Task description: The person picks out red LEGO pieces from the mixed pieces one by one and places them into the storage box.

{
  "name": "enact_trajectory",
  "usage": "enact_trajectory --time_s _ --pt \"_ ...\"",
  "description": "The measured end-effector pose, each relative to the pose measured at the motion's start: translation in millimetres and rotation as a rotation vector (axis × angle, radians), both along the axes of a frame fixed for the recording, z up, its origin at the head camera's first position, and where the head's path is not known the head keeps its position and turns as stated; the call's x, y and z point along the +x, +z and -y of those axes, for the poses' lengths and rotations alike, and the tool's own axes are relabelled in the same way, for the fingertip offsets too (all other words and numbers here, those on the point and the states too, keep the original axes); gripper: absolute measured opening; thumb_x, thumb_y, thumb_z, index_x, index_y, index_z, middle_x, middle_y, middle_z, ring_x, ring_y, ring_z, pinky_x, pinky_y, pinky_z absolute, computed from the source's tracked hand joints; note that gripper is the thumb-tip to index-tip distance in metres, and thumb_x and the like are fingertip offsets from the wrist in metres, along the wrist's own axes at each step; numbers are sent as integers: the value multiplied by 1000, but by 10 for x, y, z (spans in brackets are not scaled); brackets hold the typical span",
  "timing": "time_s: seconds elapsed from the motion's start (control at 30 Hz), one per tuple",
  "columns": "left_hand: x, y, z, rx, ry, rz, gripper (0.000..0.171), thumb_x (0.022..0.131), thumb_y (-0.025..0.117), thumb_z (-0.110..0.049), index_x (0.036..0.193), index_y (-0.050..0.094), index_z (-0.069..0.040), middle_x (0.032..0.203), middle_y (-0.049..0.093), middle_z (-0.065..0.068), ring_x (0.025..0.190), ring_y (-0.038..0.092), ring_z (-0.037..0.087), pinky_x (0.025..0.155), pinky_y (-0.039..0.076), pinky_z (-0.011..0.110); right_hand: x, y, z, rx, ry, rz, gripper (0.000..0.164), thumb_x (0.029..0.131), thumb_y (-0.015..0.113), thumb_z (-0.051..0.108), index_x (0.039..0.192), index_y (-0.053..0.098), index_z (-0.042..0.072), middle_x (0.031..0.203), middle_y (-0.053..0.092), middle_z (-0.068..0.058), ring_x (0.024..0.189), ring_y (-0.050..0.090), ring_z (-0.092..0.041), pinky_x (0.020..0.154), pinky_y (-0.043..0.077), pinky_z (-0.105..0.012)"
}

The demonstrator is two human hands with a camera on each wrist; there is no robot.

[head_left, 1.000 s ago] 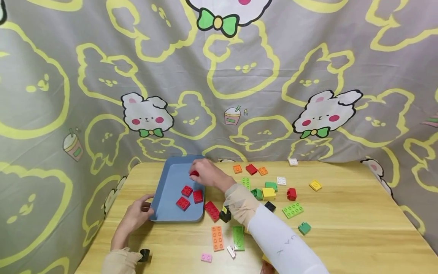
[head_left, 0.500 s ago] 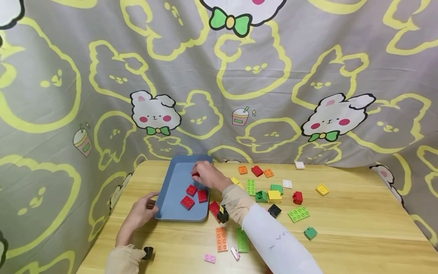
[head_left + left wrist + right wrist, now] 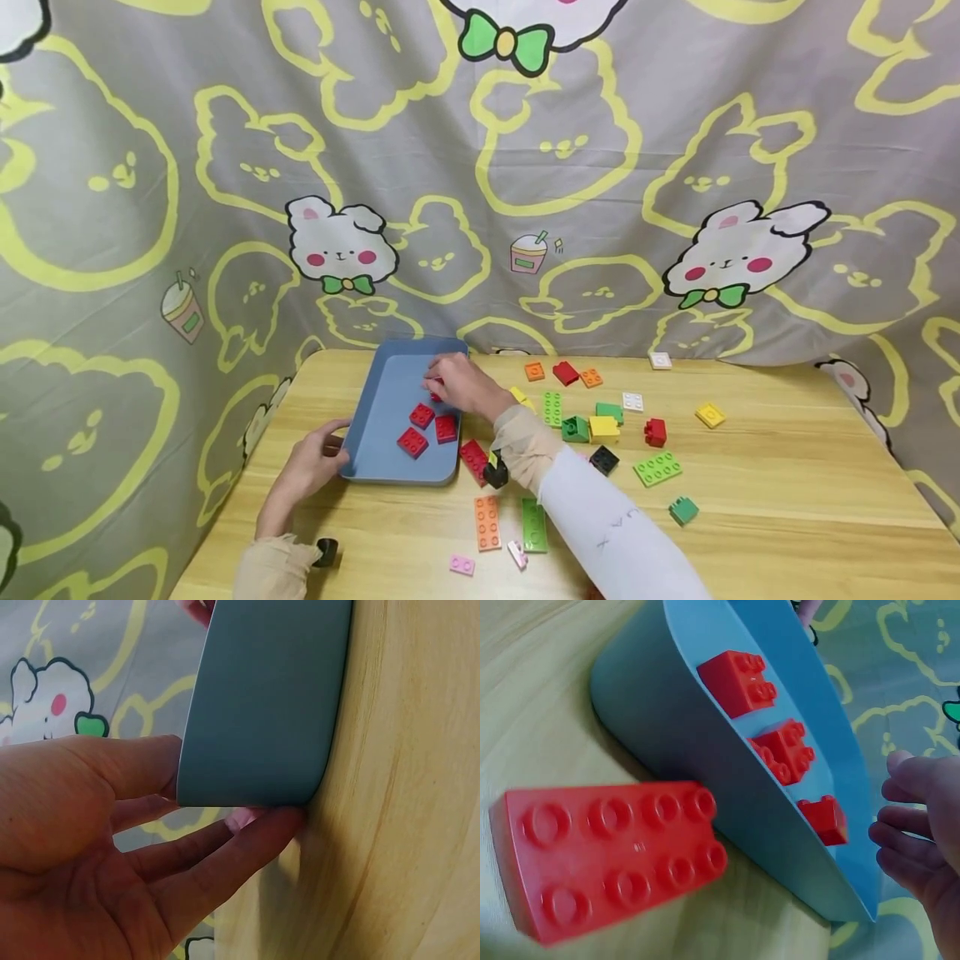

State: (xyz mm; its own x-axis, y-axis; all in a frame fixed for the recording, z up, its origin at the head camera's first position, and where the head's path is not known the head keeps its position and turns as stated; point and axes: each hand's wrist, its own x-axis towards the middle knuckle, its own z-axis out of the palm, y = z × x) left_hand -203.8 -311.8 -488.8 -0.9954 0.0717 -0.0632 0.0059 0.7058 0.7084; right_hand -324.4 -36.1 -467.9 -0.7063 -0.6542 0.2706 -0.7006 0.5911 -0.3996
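A blue tray [image 3: 438,482] stands on the table with several red toy bricks inside, among them a studded brick [image 3: 412,442]. My left hand [image 3: 306,468] holds the tray's left side; in the left wrist view its thumb reaches over the rim and its fingers [image 3: 225,881] lie against the outer wall low down. Inside the tray's right part, my right hand [image 3: 459,385] is just over another red brick [image 3: 437,390]. From the right wrist, this brick [image 3: 826,819] sits apart from my loosely bent fingers [image 3: 904,832], with nothing between them.
Right of the tray lies a long red brick [image 3: 474,461]. Beyond it spread many loose bricks: an orange one [image 3: 487,523], a green plate [image 3: 534,527], a yellow brick [image 3: 603,429] and a lime brick [image 3: 657,469]. A patterned curtain [image 3: 495,192] hangs behind the table.
My right hand has let go of the red brick, now lying in the tray beneath it. The left hand keeps its place on the tray. The head view has shifted slightly.
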Motion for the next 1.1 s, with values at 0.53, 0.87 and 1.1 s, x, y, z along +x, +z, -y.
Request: enact_trajectory --time_s 0.53,0.87,1.1 --pt "-8 14 -10 7 -16 5 55 91 62 6 144 49 9 114 66 34 104 66 45 78 60 43 209 400 -715 -54 -21 10 30 100 68 20 126 72 4 125 70 -12 123 63 -29 103 50 -40" --pt "26 6 31 52 -12 39 55 93 61 6 146 46 9 117 64 35 105 66 43 73 59 36 441 576 -1114 130 -56 -118 35 99 69 23 131 69 6 128 67 -11 118 65 -27 99 53 -40" --pt "28 18 9 34 -18 27 55 92 61 5 145 47 9 116 65 34 105 66 42 74 59 38 556 565 -1444 79 -96 -63 40 98 71 21 135 66 6 134 64 -14 121 63 -31 99 53 -45"
